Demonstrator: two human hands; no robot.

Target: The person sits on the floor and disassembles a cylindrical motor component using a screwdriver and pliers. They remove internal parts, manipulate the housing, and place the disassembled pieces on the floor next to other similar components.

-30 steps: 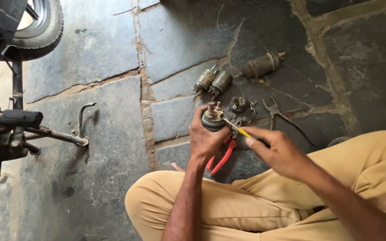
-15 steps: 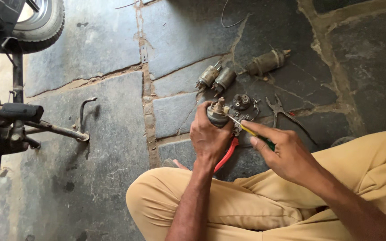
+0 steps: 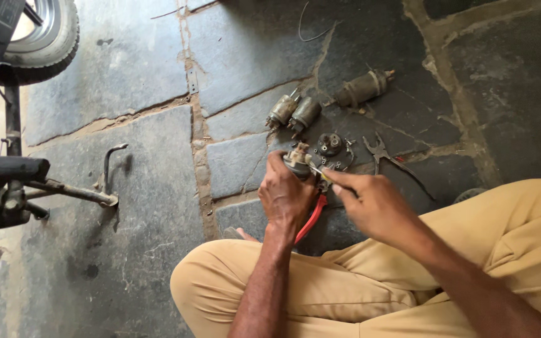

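At frame centre, left hand (image 3: 286, 195) is gripping the solenoid (image 3: 298, 160), fingers closed around it; right hand (image 3: 370, 203) is pinching a screwdriver (image 3: 320, 176), probing its top. Terminals likely being loosened; steady tip alignment required.

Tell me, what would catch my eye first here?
At centre, the left hand grips a small metal cylinder part while the right hand presses a yellow-handled tool to it. Similar cylinders lie on the stone floor beyond; a wheel fills the top-left corner.
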